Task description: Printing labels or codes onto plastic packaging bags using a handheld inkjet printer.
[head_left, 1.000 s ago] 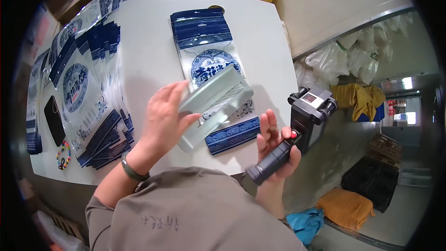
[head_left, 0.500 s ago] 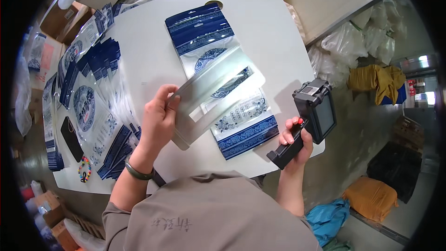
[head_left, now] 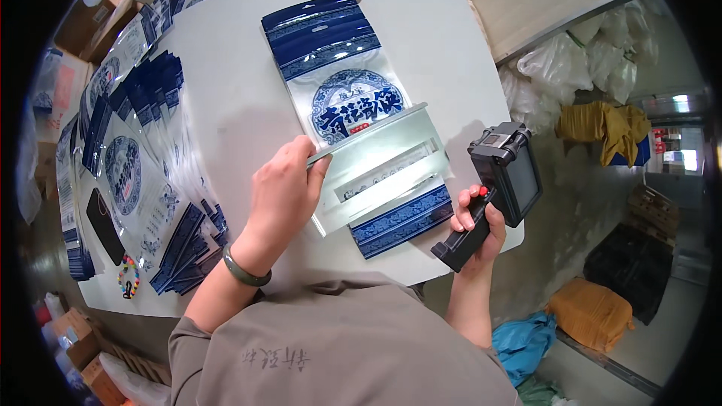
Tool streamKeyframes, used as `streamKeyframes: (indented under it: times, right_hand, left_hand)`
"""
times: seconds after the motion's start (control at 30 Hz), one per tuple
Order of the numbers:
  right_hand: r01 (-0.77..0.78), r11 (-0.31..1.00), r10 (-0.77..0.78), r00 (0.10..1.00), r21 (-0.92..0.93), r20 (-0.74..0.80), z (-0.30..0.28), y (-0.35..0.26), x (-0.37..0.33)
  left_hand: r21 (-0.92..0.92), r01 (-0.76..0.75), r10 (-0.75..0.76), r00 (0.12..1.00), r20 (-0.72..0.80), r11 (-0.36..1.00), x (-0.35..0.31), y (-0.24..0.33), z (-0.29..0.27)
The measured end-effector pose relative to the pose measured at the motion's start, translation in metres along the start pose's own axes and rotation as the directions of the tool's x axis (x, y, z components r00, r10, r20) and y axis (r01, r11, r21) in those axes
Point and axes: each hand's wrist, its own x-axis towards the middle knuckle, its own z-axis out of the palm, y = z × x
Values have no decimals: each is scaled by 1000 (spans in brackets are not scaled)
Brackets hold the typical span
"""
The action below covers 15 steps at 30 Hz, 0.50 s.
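Note:
My left hand (head_left: pixel 284 189) pinches the left edge of a clear, pale-green plastic plate (head_left: pixel 376 146) with a long rectangular slot. The plate lies slanted over the lower half of blue-and-white plastic pouches (head_left: pixel 353 98), which are stacked slightly offset on the white table. Through the slot some of the pouch's print shows. Off the table's right front edge, my right hand (head_left: pixel 481 233) grips the handle of a black handheld printer (head_left: pixel 505 173) with a box-shaped head and a screen. A red button shows by the thumb.
Many more pouches (head_left: pixel 124 173) fan out over the left of the white table (head_left: pixel 226 83). On them lie a dark phone (head_left: pixel 104 225) and a colourful beaded strap (head_left: pixel 128 278). Bagged goods (head_left: pixel 602 60) and an orange bundle (head_left: pixel 590 314) stand at the right.
My left hand has moved right with the plate, lowering it toward the pouch's bottom band and uncovering the round design. The printer has barely moved.

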Motion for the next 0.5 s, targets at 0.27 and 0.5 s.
streamKeyframes:
  times: [0.27, 0.5]
  right_hand:
    - [24, 995, -28, 999, -96, -36, 3, 2, -3]
    - [27, 998, -27, 1000, -50, 11, -2, 1, -1]
  left_hand:
    - [-182, 159, -157, 987, 25, 970, 18, -20, -14]
    - [-44, 54, -57, 997, -60, 998, 58, 1, 2]
